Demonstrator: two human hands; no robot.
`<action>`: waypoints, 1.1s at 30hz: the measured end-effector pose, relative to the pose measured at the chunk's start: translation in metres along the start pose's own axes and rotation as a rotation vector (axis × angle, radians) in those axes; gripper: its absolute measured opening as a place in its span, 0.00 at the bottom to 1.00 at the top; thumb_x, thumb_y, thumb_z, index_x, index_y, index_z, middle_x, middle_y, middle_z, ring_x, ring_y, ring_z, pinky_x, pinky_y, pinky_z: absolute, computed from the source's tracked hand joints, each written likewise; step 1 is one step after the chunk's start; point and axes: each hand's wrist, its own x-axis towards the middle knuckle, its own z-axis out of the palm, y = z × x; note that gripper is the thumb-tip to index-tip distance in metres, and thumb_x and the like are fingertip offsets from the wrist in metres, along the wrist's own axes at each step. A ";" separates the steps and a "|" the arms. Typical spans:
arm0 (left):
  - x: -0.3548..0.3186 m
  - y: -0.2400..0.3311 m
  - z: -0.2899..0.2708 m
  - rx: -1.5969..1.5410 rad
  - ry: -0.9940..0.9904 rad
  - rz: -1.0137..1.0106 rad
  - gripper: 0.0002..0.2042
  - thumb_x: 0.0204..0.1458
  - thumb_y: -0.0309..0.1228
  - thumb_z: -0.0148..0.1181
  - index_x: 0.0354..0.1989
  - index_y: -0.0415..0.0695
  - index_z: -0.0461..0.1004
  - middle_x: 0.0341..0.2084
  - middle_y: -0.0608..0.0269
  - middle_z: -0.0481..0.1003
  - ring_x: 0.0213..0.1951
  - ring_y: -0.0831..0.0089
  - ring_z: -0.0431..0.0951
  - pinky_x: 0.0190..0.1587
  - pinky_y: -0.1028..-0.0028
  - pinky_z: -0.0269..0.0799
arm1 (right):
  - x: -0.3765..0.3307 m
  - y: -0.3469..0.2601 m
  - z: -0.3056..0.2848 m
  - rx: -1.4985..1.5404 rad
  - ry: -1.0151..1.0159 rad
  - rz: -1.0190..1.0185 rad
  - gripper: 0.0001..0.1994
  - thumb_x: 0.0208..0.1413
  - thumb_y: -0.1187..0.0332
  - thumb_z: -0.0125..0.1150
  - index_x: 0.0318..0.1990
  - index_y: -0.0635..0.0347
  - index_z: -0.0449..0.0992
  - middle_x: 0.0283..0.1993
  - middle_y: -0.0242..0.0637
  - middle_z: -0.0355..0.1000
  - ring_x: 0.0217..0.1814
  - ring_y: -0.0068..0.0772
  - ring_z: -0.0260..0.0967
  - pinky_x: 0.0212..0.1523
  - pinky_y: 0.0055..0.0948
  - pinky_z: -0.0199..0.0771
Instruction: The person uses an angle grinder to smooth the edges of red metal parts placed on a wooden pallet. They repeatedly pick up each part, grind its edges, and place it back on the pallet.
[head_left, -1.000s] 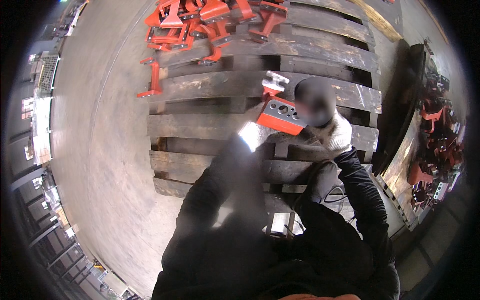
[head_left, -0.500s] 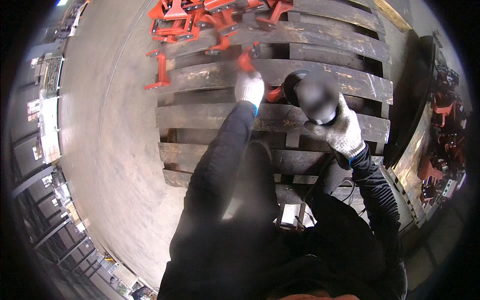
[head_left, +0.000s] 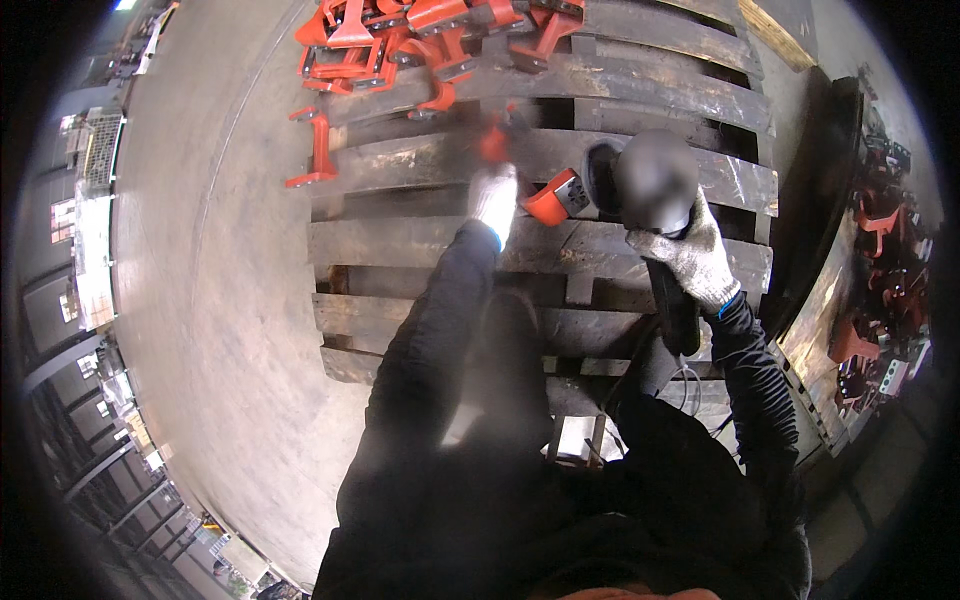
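My left hand (head_left: pixel 495 198), in a white glove, reaches forward over the wooden pallet (head_left: pixel 400 240). It is blurred by motion and grips an orange metal part (head_left: pixel 494 142) that points toward the pile of orange brackets (head_left: pixel 420 30). My right hand (head_left: pixel 697 262), also gloved, holds a dark power grinder (head_left: pixel 640 180) by its handle, just right of my left hand. An orange and grey piece (head_left: pixel 553 198) shows at the grinder's left side. The tool's cable (head_left: pixel 640 350) runs down toward my body.
A single orange bracket (head_left: pixel 316 150) lies at the pallet's left edge. Bare concrete floor (head_left: pixel 200 300) spreads to the left. At the right, a dark rack (head_left: pixel 880 250) holds more orange parts. Shelving (head_left: pixel 80 250) lines the far left.
My left hand has carried the orange part from beside the grinder forward across the pallet toward the pile. My right hand has kept hold of the grinder and shifted slightly.
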 end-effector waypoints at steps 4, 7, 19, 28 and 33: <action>-0.010 -0.002 0.000 -0.378 -0.117 -0.178 0.20 0.66 0.42 0.52 0.45 0.32 0.75 0.36 0.53 0.80 0.33 0.64 0.77 0.41 0.61 0.75 | 0.003 0.003 0.000 0.125 -0.097 0.189 0.43 0.47 0.64 0.80 0.69 0.63 0.60 0.57 0.46 0.73 0.56 0.33 0.73 0.55 0.33 0.78; -0.006 -0.011 0.001 -0.617 -0.169 -0.289 0.19 0.68 0.41 0.51 0.48 0.34 0.75 0.42 0.55 0.79 0.37 0.66 0.78 0.44 0.62 0.76 | 0.003 0.003 -0.001 0.222 -0.168 0.295 0.43 0.49 0.66 0.79 0.69 0.62 0.58 0.57 0.46 0.73 0.53 0.30 0.74 0.48 0.31 0.81; -0.013 0.013 -0.005 -0.997 -0.186 -0.473 0.24 0.66 0.42 0.50 0.67 0.45 0.65 0.61 0.52 0.71 0.61 0.53 0.73 0.60 0.48 0.72 | -0.006 0.028 -0.008 0.266 -0.032 0.359 0.44 0.49 0.72 0.77 0.72 0.57 0.56 0.51 0.44 0.74 0.41 0.30 0.77 0.38 0.30 0.84; 0.003 -0.066 0.056 -0.949 -0.337 -0.313 0.24 0.70 0.46 0.42 0.66 0.43 0.61 0.61 0.50 0.68 0.61 0.52 0.72 0.62 0.48 0.72 | 0.013 -0.004 0.019 -0.101 0.091 -0.129 0.44 0.41 0.65 0.81 0.68 0.60 0.64 0.62 0.49 0.72 0.64 0.39 0.72 0.65 0.36 0.71; -0.002 -0.062 0.061 -1.185 -0.341 -0.609 0.22 0.70 0.42 0.42 0.66 0.41 0.61 0.58 0.45 0.70 0.57 0.49 0.76 0.59 0.47 0.77 | 0.022 -0.018 0.025 -0.141 0.078 -0.158 0.41 0.43 0.70 0.77 0.68 0.58 0.65 0.62 0.51 0.74 0.65 0.42 0.72 0.63 0.36 0.73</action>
